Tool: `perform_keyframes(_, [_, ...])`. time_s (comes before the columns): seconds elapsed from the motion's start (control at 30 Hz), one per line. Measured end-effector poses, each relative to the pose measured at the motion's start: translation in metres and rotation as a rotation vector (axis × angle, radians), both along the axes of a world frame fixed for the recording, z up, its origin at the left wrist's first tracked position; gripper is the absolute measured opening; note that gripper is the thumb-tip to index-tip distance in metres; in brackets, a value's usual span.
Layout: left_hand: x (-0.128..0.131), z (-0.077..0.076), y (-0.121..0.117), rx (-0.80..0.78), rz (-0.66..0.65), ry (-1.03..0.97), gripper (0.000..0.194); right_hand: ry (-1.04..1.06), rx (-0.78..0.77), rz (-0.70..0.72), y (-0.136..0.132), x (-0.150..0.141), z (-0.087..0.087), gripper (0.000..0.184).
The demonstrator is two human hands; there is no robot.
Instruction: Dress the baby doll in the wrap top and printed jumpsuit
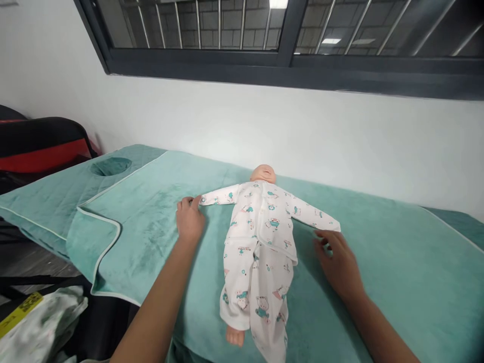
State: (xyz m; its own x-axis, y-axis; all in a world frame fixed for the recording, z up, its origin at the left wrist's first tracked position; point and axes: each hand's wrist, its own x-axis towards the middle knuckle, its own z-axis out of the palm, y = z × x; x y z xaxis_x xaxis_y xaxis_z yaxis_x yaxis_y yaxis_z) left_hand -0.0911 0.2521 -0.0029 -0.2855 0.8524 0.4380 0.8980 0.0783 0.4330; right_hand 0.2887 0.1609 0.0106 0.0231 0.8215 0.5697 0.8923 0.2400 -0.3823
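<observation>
A baby doll (pixel 263 174) lies on its back with both arms spread. It wears a white printed top (pixel 264 212) and matching trousers (pixel 257 287). One bare foot (pixel 235 336) shows below a trouser leg; the other leg's end is covered by cloth. My left hand (pixel 190 219) is closed at the end of the left-side sleeve (pixel 219 195), thumb and fingers pinching the cuff. Beside the end of the right-side sleeve (pixel 315 214), my right hand (pixel 338 262) has loosely bent fingers, with a gap between thumb and index and nothing visible in them.
Green plush sheeting (pixel 147 242) with pale piping covers the bed under the doll. A round face hole (pixel 111 166) is at the far left. Crumpled printed cloth (pixel 45 322) lies at the lower left, near a black and red chair (pixel 45 146). A white wall stands behind.
</observation>
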Motion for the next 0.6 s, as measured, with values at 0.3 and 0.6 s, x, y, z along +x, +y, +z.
perform_keyframes(0.3, [0.035,-0.004,-0.169,-0.058,-0.656,-0.586,0.042,0.039,-0.018,0.524,-0.135,-0.075,-0.034,0.042])
perform_keyframes(0.6, [0.067,-0.011,-0.224,0.024,-0.794,-0.321,0.045,0.177,0.007,0.399,-0.143,-0.109,-0.04,0.031])
